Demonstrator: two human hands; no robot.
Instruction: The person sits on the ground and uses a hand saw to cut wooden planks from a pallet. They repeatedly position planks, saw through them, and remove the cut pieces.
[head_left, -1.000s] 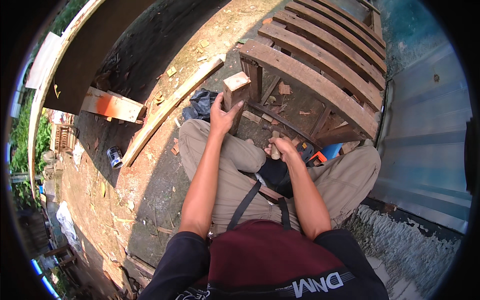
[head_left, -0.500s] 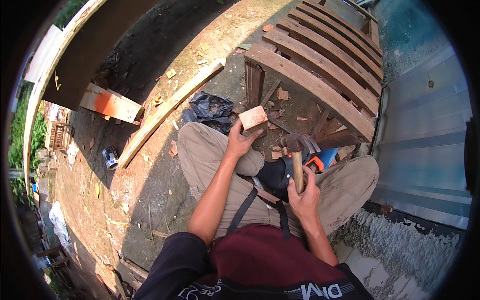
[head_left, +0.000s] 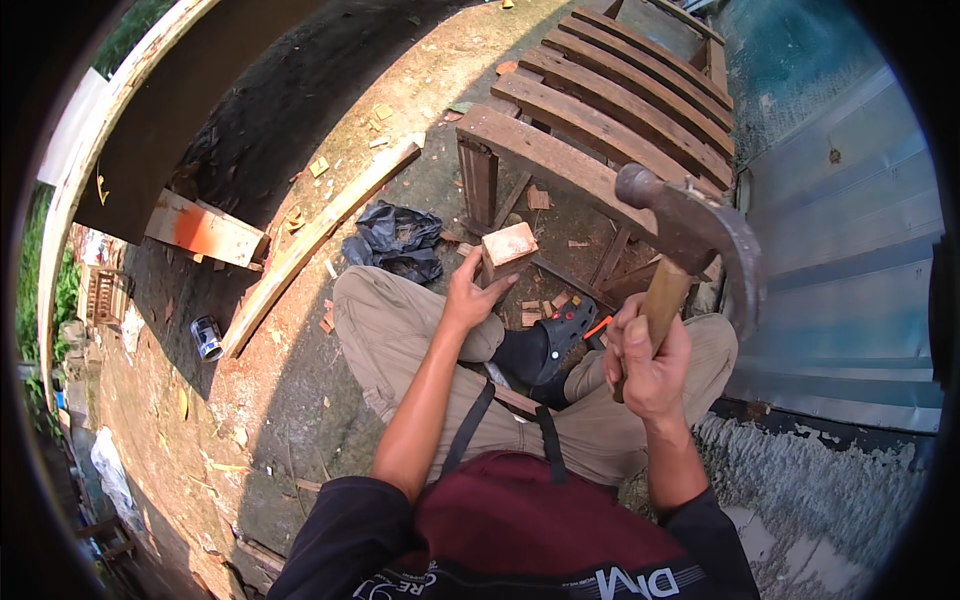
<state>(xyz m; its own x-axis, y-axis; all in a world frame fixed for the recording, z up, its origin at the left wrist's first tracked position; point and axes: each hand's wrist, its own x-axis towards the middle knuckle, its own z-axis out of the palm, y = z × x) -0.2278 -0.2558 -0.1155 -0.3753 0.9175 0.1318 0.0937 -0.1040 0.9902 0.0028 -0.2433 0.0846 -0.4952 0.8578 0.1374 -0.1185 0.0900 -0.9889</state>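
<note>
Wood, a small pale block (head_left: 509, 243), is pinched at its lower edge by the fingers of the left hand (head_left: 468, 295), just above the left knee and in front of the slatted pallet (head_left: 600, 120); the block is held in the air, so far as can be told, with nothing firm seen under it. A claw hammer (head_left: 690, 235) with a wooden handle is raised in the right hand (head_left: 645, 360), whose fingers are wrapped tight round the handle. A strike could easily be misjudged; the left fingertips lie right against the block and could be caught; an unsupported block could be knocked out of the grip, or split and thrown toward the legs. A black clog (head_left: 555, 335) and wood scraps lie close below; a black bag (head_left: 395, 240) lies farther off.
</note>
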